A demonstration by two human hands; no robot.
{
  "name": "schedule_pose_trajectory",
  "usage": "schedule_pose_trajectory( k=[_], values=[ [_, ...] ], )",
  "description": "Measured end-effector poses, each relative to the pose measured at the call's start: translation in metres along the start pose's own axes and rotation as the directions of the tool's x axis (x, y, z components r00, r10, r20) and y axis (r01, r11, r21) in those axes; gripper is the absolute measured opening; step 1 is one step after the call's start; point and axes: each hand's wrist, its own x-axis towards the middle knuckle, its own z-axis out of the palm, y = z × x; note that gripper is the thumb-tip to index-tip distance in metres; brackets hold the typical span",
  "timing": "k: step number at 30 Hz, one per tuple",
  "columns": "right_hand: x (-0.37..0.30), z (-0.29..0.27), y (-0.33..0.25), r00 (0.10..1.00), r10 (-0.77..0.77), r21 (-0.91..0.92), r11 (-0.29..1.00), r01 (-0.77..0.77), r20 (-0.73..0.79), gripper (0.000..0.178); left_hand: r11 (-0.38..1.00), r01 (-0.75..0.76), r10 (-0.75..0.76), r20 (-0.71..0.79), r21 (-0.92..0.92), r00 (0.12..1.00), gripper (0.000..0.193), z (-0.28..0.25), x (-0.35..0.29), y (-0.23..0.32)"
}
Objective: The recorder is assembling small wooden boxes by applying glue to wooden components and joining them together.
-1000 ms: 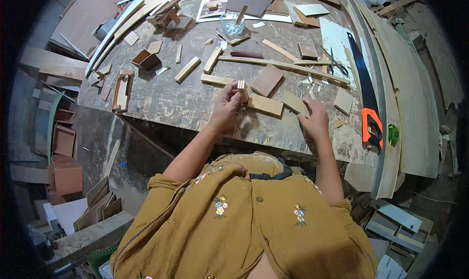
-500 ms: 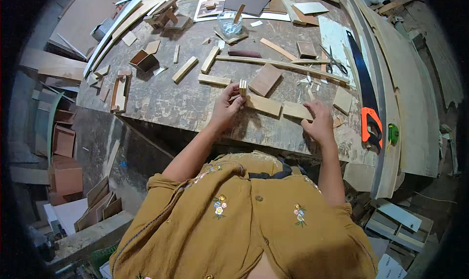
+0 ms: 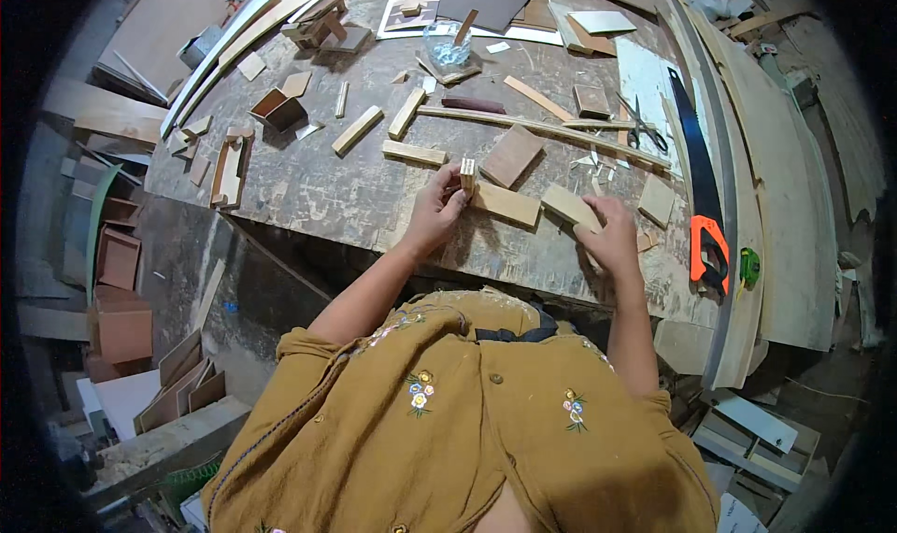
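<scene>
Mustard shirt, floral embroidery; saw, black blade, orange handle.

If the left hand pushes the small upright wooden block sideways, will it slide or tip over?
The small upright wooden block stands on a narrow end beside the flat pale wooden plank, so it probably tips rather than slides. It looks stiff and light. The rough grey worktable probably grips it, and the left hand steadies it.

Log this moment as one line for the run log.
left hand: pinching small wood block | right hand: on wood strip | workbench: handsaw right
</scene>
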Motion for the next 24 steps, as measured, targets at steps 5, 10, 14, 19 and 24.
schedule_pose_trajectory(
  k=[5, 10, 14, 19, 24],
  values=[
    [0.011, 0.001, -0.007, 0.998, 0.058, 0.04, 0.998, -0.056, -0.036, 0.043, 0.999, 0.028, -0.029, 0.007, 0.024, 1.0, 0.038, 0.0, 0.0, 0.001],
    [0.007, 0.008, -0.006, 0.99, 0.035, -0.195, 0.979, -0.062, -0.136, 0.049, 1.0, 0.012, -0.012, -0.031, 0.015, 0.999, 0.035, 0.0, -0.003, 0.003],
    [0.01, 0.023, -0.017, 0.979, -0.17, -0.072, 0.984, 0.163, -0.108, 0.045, 0.999, 0.033, -0.033, -0.03, -0.015, 0.999, 0.033, 0.003, -0.003, 0.01],
    [0.006, 0.044, -0.057, 0.983, -0.175, 0.016, 0.985, 0.174, 0.061, 0.042, 1.0, -0.013, 0.014, -0.056, 0.011, 0.998, 0.032, 0.001, -0.001, -0.001],
    [0.006, 0.046, -0.049, 0.985, -0.167, 0.097, 0.982, 0.161, 0.051, 0.042, 1.0, -0.001, 0.001, -0.045, -0.004, 0.999, 0.037, 0.002, -0.001, 0.005]
  ],
)
